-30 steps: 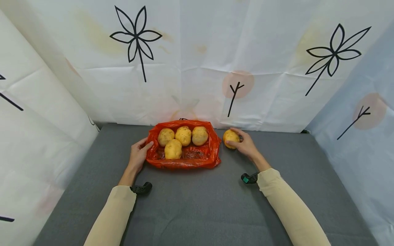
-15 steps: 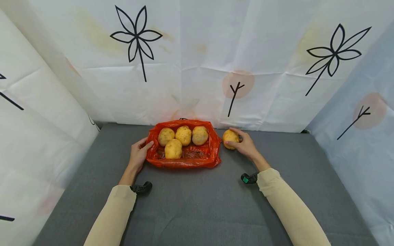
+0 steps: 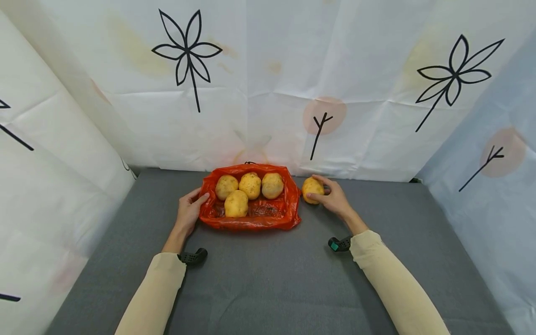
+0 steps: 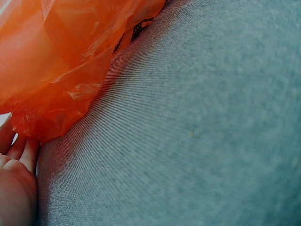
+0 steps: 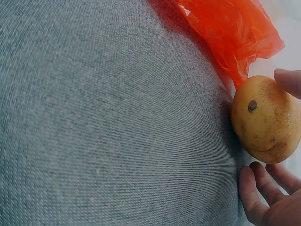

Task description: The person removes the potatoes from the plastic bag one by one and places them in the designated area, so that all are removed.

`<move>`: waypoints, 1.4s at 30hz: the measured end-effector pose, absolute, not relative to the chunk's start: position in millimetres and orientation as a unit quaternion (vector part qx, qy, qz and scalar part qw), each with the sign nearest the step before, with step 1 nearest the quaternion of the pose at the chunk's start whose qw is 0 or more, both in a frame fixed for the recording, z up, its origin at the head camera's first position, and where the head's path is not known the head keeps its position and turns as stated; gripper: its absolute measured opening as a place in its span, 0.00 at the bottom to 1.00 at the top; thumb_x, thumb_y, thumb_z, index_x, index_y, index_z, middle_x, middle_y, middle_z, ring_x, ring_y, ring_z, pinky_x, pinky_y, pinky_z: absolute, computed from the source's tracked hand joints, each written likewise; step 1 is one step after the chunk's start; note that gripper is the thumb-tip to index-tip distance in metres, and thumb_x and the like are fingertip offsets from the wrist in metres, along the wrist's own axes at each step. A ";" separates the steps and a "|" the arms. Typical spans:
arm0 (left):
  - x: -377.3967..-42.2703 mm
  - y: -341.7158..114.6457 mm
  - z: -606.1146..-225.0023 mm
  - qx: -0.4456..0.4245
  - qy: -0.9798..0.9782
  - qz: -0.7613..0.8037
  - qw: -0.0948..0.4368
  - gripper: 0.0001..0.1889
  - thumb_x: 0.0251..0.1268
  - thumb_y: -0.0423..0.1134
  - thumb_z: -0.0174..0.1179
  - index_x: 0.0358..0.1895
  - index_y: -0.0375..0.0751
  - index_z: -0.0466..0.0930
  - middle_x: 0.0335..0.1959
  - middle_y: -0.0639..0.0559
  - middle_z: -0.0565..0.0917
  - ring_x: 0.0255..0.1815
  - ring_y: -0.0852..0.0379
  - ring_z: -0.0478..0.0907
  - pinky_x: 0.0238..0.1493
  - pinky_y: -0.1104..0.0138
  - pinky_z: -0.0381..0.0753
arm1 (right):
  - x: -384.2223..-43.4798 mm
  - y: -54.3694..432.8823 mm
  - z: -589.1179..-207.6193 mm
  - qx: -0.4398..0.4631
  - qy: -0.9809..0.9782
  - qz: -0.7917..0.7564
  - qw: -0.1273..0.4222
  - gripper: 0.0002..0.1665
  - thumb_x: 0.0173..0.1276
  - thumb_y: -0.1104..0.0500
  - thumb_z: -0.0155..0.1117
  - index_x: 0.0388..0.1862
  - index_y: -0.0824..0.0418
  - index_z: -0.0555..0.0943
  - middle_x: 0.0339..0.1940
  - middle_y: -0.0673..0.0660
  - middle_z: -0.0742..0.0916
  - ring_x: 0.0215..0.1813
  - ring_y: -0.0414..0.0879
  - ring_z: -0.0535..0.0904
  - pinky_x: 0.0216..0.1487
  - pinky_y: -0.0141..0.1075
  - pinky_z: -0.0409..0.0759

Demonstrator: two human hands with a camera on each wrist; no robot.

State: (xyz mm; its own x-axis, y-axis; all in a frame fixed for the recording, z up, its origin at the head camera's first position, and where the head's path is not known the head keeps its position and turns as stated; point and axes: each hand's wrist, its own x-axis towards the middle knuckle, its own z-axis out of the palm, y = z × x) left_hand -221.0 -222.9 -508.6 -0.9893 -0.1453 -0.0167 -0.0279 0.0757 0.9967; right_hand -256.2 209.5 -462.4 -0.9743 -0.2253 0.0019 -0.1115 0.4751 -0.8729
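Note:
A red plastic bag [image 3: 251,224], its mouth spread wide, lies on the grey cloth with several yellow potatoes inside, one of them a front potato [image 3: 236,204]. At the bag's left side, my left hand [image 3: 189,211] pinches the edge between thumb and fingers; the left wrist view shows the fingers [image 4: 29,153] against the bag's lower corner. Just right of the bag, my right hand [image 3: 335,197] grips another potato [image 3: 312,190] between thumb and fingertips. That potato [image 5: 263,120] has a dark spot and overlaps the bag's edge in the right wrist view.
A grey cloth [image 3: 268,288] covers the table. White fabric walls [image 3: 272,56] with black flower drawings stand behind and at both sides, the back one close behind the bag. A black wrist device [image 3: 193,257] sits below the left hand, another black device [image 3: 339,244] below the right.
The potato in my right hand has shifted very slightly left, closer to the bag. The left hand and the bag stay in place.

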 end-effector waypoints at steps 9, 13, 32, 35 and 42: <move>-221.7 -222.2 -508.6 0.060 -0.731 -0.679 0.039 0.25 0.78 0.43 0.58 0.71 0.35 0.73 0.64 0.38 0.76 0.50 0.66 0.78 0.47 0.76 0.80 | -252.3 214.8 -458.1 -0.074 0.871 -0.482 0.054 0.42 0.69 0.53 0.72 0.78 0.59 0.67 0.74 0.69 0.68 0.64 0.68 0.73 0.55 0.57 0.78; -222.1 -222.3 -508.7 0.061 -0.731 -0.679 0.037 0.25 0.78 0.43 0.57 0.71 0.35 0.73 0.65 0.37 0.75 0.51 0.66 0.78 0.48 0.76 0.80 | -249.7 217.6 -452.7 -0.064 0.877 -0.473 0.052 0.43 0.68 0.50 0.73 0.78 0.56 0.67 0.76 0.68 0.66 0.67 0.67 0.70 0.58 0.60 0.76; -221.5 -222.9 -509.6 0.062 -0.728 -0.681 0.043 0.24 0.78 0.43 0.58 0.70 0.35 0.74 0.63 0.39 0.77 0.49 0.66 0.78 0.47 0.76 0.80 | -219.5 199.2 -418.4 -0.138 0.858 -0.494 0.022 0.40 0.70 0.51 0.72 0.78 0.50 0.69 0.76 0.65 0.66 0.69 0.66 0.67 0.65 0.64 0.70; -221.6 -223.0 -508.9 0.064 -0.725 -0.685 0.039 0.24 0.78 0.42 0.58 0.71 0.35 0.73 0.64 0.39 0.76 0.49 0.67 0.78 0.47 0.76 0.80 | -216.8 190.4 -417.4 -0.149 0.847 -0.509 0.020 0.40 0.69 0.53 0.73 0.77 0.50 0.69 0.73 0.65 0.68 0.69 0.67 0.67 0.65 0.65 0.68; -214.8 -218.5 -492.1 0.063 -0.718 -0.692 0.030 0.23 0.78 0.36 0.56 0.70 0.31 0.72 0.64 0.36 0.75 0.48 0.66 0.78 0.46 0.76 0.81 | -212.8 169.4 -420.6 -0.191 0.818 -0.543 0.014 0.40 0.66 0.59 0.75 0.76 0.51 0.71 0.68 0.63 0.72 0.67 0.70 0.69 0.64 0.64 0.71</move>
State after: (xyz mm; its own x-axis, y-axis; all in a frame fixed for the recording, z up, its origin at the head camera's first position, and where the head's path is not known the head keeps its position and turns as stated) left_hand -214.8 -218.5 -492.1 -0.9904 -0.1317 -0.0431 -0.0480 0.0340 0.9983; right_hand -212.8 169.4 -420.6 -0.9267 -0.3275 0.1840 -0.2968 0.3381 -0.8931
